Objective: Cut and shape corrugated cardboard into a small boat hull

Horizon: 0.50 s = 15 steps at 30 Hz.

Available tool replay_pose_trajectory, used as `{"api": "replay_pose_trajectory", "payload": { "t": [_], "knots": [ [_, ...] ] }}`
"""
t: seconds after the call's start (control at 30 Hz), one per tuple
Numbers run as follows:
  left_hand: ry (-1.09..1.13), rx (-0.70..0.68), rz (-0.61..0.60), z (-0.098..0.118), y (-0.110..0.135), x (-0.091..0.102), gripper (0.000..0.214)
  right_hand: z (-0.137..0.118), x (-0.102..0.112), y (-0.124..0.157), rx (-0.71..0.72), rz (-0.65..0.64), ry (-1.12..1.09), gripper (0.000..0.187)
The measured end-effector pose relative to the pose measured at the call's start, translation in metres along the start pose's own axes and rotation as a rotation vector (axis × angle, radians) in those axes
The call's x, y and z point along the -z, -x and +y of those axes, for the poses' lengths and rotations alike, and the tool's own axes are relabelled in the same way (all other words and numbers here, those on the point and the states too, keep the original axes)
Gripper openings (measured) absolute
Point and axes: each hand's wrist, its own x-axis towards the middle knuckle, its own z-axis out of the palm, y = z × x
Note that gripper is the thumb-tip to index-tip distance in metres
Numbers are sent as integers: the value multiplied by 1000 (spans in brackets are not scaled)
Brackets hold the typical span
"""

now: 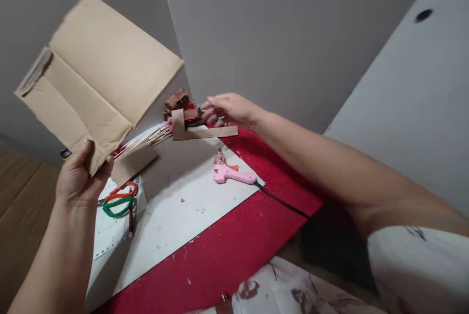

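Observation:
My left hand (82, 175) grips a folded piece of brown cardboard (113, 55) by its lower corner, thumb in front, and keeps it raised and tilted above the table. At the table's far corner, my right hand (227, 109) reaches in with its fingers loosely bent and apart; nothing shows in them, though motion blurs the tips. Close to those fingers are a small brown model-like object (178, 101) and an L-shaped cardboard strip (179, 128). Thin wooden sticks (150, 136) lie in a bundle left of the strip.
A pink glue gun (234, 175) with a black cord rests on the white sheet (172, 226) over the red table (227, 255). Scissors (119, 201) with orange and green handles lie at the left, near a cardboard scrap (134, 162). Grey walls (278, 21) stand behind.

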Motion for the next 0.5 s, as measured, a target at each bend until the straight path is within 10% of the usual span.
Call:
{"api": "replay_pose_trajectory", "payload": {
  "t": [0.27, 0.5],
  "knots": [
    [183, -65, -71, 18, -3, 3, 15, 46, -13, 15, -156, -93, 309, 14],
    [196, -150, -89, 21, 5, -4, 18, 55, -185, 24, 265, -663, 1010, 16]
  ]
}}
